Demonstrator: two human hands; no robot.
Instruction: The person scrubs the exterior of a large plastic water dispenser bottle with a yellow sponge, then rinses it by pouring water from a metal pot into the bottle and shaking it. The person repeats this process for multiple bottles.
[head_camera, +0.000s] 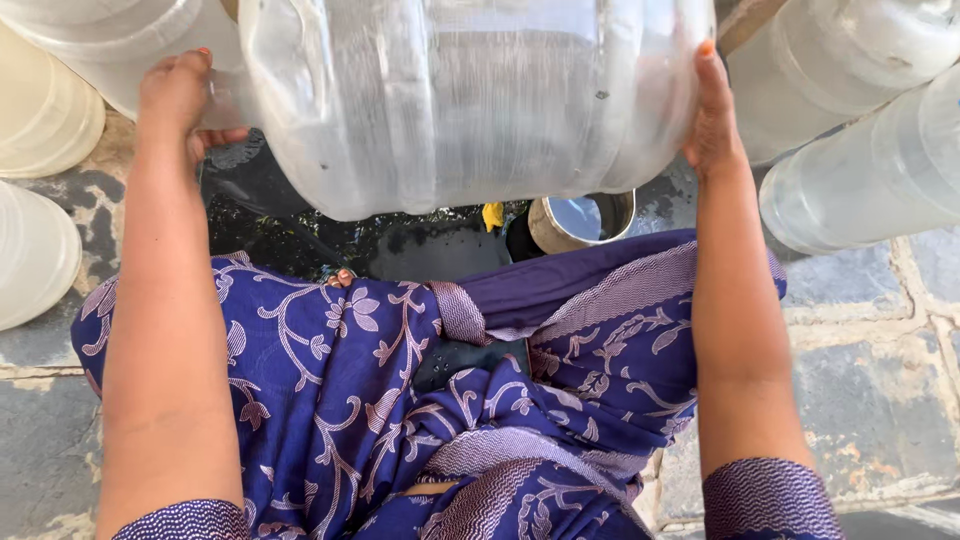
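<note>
While the person is sitting low over a wet stone floor (880, 400), both bare hands are supporting a large clear plastic water jug (470, 100) that is lying on its side above the lap. The jug's long axis is running left to right across the view, so that each hand is meeting one end of it rather than its flank. The left hand (175, 100) is closing on the narrow neck end at the left, the thumb curling under and the fingers (185, 62) wrapping over the top, so this hand is grasping the jug. The right hand (712, 115) is lying flat against the broad base end at the right, fingers extended upward and pressing rather than clenching; whether any fingers are hooking round the far edge cannot be told. Both hands are thus touching the jug, with neither clearly nearer, and the jug is hanging between them, apart from the floor. Directly below it, a patterned purple garment (400, 400) is covering the knees, and just beyond the knees a round metal vessel (580, 220) is standing on dark wet ground beside a small yellow object (493, 214). Further clear jugs (860, 180) are lying at the right, and pale ones (35, 250) are crowding the left edge.
</note>
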